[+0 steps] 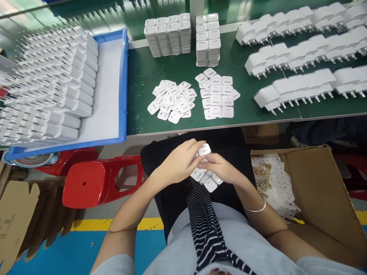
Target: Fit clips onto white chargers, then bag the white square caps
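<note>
Over my lap, both hands grip a cluster of small white printed cover plates (210, 185) with rounded corners. My left hand (181, 161) closes on them from the left, its fingers lying over the top. From the right, my right hand (223, 167) presses its thumb and fingers onto the same plates. One plate shows above the fingertips and several show below; the rest are hidden by my hands. On the green bench, a loose pile of like plates (172, 100) lies left of a flat, overlapping layout of plates (222, 97). Taller stacks of plates (168, 36) stand behind.
A blue tray (123, 88) on the left holds rows of white charger housings (69, 76) with pins up. More plug chargers (309, 88) line the bench's right side. Below are a red stool (86, 185), folded cardboard (17, 221) and an open carton (318, 191) holding bags.
</note>
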Demonstrator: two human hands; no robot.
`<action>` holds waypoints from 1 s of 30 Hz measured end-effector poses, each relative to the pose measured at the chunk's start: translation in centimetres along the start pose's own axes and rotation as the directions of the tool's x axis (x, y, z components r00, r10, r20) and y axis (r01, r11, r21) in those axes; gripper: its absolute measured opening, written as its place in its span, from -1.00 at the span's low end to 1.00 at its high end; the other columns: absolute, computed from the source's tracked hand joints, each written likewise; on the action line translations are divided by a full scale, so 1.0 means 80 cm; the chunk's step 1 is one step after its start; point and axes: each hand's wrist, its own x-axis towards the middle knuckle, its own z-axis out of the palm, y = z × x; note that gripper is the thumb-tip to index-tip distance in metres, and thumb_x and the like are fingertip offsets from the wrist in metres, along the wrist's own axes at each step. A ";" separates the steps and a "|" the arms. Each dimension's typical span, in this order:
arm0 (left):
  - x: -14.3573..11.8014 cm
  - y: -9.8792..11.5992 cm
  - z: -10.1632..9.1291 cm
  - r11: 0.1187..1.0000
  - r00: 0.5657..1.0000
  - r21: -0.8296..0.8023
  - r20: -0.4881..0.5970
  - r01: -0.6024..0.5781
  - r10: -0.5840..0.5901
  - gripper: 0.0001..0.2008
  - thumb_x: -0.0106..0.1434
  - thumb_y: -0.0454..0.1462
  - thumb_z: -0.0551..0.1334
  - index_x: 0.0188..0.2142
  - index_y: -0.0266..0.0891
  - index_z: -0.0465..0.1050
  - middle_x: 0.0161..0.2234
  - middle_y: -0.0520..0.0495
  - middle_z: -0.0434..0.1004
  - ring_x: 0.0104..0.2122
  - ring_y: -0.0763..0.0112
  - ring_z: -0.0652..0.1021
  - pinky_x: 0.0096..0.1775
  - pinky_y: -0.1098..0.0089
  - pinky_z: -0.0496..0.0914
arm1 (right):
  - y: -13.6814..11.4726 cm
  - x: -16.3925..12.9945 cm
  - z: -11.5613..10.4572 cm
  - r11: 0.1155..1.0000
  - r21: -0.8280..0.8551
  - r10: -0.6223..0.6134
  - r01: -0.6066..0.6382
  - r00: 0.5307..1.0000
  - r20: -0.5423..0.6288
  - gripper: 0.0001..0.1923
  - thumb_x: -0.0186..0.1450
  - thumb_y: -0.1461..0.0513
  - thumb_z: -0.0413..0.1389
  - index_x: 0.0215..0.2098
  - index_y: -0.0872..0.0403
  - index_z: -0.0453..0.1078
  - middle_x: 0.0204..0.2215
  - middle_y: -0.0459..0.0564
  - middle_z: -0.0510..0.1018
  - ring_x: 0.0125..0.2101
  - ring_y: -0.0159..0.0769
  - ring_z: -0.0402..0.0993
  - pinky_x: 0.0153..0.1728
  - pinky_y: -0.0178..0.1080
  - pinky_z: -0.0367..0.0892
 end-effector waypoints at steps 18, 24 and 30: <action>0.004 -0.030 0.001 0.558 0.945 -0.792 0.324 0.250 0.036 -0.63 0.38 -0.09 0.11 -0.28 -0.34 0.54 -0.49 -0.06 0.47 -0.56 0.51 0.38 -0.50 0.47 0.34 | -0.015 -0.020 -0.017 0.999 -0.033 0.014 -0.001 0.912 0.411 -0.74 0.29 0.13 0.19 -0.34 0.19 0.55 -0.45 -0.02 0.59 -0.44 -0.36 0.48 -0.39 -0.33 0.38; 0.000 -0.011 0.008 0.630 0.989 -0.763 0.112 0.147 -0.096 -0.59 0.44 -0.13 0.00 -0.45 -0.30 0.39 -0.57 0.03 0.33 -0.60 0.54 0.32 -0.49 0.46 0.30 | -0.021 -0.025 -0.014 0.992 -0.118 0.001 0.038 0.947 0.320 -0.69 0.32 0.08 0.17 -0.30 0.19 0.51 -0.48 -0.04 0.55 -0.51 -0.41 0.41 -0.50 -0.38 0.29; -0.010 0.004 0.003 0.997 0.993 -0.083 -0.117 -0.007 -0.003 -0.71 0.45 -0.26 -0.04 -0.07 -0.26 0.44 -0.11 -0.12 0.55 -0.17 0.35 0.54 -0.17 0.39 0.39 | -0.027 -0.032 -0.004 0.984 -0.155 -0.041 0.085 0.962 0.270 -0.66 0.36 0.06 0.12 -0.39 0.18 0.44 -0.51 -0.08 0.48 -0.52 -0.45 0.34 -0.50 -0.40 0.26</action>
